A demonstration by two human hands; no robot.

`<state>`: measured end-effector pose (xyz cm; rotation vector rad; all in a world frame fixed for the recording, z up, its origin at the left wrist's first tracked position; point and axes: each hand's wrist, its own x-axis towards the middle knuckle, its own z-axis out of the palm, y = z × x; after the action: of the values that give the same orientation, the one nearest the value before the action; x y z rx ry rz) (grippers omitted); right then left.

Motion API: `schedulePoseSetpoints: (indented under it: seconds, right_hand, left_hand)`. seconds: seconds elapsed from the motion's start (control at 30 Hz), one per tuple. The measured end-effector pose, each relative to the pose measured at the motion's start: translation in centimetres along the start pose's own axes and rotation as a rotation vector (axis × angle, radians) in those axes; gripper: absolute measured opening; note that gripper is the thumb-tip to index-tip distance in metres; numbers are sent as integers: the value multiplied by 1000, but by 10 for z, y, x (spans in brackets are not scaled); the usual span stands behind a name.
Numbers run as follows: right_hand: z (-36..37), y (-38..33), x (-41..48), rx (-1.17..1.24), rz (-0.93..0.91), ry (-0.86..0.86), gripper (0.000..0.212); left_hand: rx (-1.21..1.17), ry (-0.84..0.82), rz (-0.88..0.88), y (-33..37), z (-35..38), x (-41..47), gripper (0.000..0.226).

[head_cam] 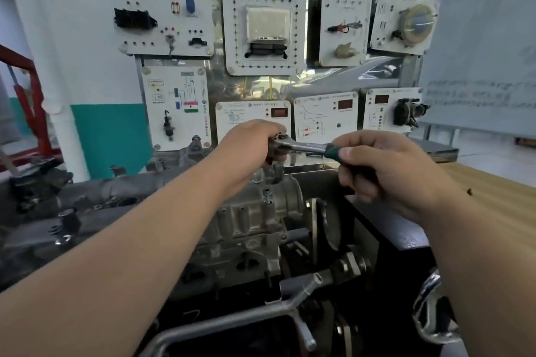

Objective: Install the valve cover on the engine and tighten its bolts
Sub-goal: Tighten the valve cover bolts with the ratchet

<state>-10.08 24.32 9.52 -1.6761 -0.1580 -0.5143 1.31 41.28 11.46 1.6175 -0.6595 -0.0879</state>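
A ratchet wrench (307,148) with a steel shaft and a green-and-black handle is held level above the far end of the engine (249,220). My left hand (249,148) curls over the ratchet's head and hides what lies under it. My right hand (385,168) grips the handle end. The grey valve cover (116,191) lies along the top of the engine at the left, with small bolts (266,192) standing up near its right end.
A training board (261,38) with white panels of car parts stands just behind the engine. A wooden table (493,191) lies at the right. Steel tubes of the engine stand (232,324) cross the foreground. A red frame (32,95) stands at the far left.
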Motion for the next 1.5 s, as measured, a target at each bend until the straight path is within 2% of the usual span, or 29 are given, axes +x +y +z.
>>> schedulePoseSetpoints:
  seconds: [0.07,0.13,0.23,0.3,0.4,0.6,0.87,1.5]
  right_hand:
    - [-7,4,4,90,34,30,5]
    - [-10,11,4,198,46,25,13]
    - [-5,27,2,434,-19,2,25]
    - [6,36,5,531,-80,16,17]
    - [28,43,12,433,-161,74,8]
    - [42,36,13,329,-258,113,9]
    - [52,36,-1,114,-297,204,9]
    - [63,23,-5,7,-381,242,8]
  left_hand:
    - [27,-39,20,-4,4,3,27]
    - [33,-54,14,-7,4,4,26]
    - [-60,-79,-43,-12,-2,-1,25]
    - [-104,-98,-70,-17,-6,-9,24]
    - [-102,-98,-66,-28,-8,-20,25]
    - [-157,-18,19,-28,-7,-23,26]
    - [-176,-11,-2,-33,-3,-29,29]
    - [-323,-4,37,-33,-4,-27,29]
